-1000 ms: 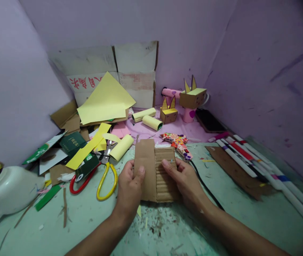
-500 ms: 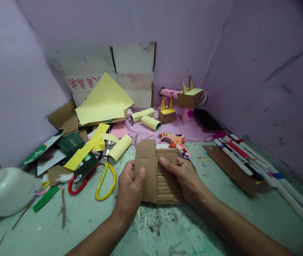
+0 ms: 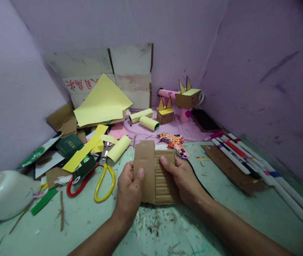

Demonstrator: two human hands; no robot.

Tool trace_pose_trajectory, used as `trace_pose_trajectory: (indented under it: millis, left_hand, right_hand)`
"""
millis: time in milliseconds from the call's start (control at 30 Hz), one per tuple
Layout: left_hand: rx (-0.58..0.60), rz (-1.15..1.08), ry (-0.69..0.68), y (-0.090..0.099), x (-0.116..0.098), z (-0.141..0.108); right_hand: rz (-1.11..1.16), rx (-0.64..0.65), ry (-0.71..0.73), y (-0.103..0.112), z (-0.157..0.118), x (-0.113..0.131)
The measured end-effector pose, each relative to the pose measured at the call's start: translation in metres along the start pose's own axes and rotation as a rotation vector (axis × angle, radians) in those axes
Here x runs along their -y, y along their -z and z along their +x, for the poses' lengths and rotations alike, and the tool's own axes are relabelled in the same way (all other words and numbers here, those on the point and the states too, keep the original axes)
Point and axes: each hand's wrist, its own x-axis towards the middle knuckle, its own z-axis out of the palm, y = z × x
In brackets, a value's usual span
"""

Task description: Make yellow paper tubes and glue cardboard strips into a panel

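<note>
Between my two hands is a piece of brown cardboard (image 3: 147, 186), smooth on the left part and with bare corrugated ridges on the right part. A line runs down where the two parts meet. My left hand (image 3: 130, 185) grips the left edge, thumb on the front face. My right hand (image 3: 179, 174) holds the ridged side, its thumb lying across the upper front. Their other fingers are partly hidden behind the cardboard. Just beyond it lies a flower-patterned glue gun (image 3: 175, 141) with a black cord. To the left are scissors (image 3: 105, 181) with one red and one yellow handle.
Yellow paper rolls (image 3: 149, 123) and small cardboard boxes with pointed ears (image 3: 165, 115) stand at the back. Paper scraps and a white pot-like vessel (image 3: 10, 195) are left. Markers (image 3: 234, 156), a cardboard strip (image 3: 228, 174) and a phone (image 3: 205, 120) lie right.
The view has shifted slightly, and the glue gun's cord shows more beside my right hand. Both hands keep the same hold on the cardboard.
</note>
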Motion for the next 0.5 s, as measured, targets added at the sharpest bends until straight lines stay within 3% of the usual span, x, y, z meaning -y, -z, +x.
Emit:
trace_pose_trajectory:
  millis: [500]
  left_hand:
    - [0.003, 0.032, -0.022, 0.0000, -0.0001, -0.0005]
  right_hand:
    - [0.012, 0.011, -0.015, 0.0019, 0.0030, -0.0026]
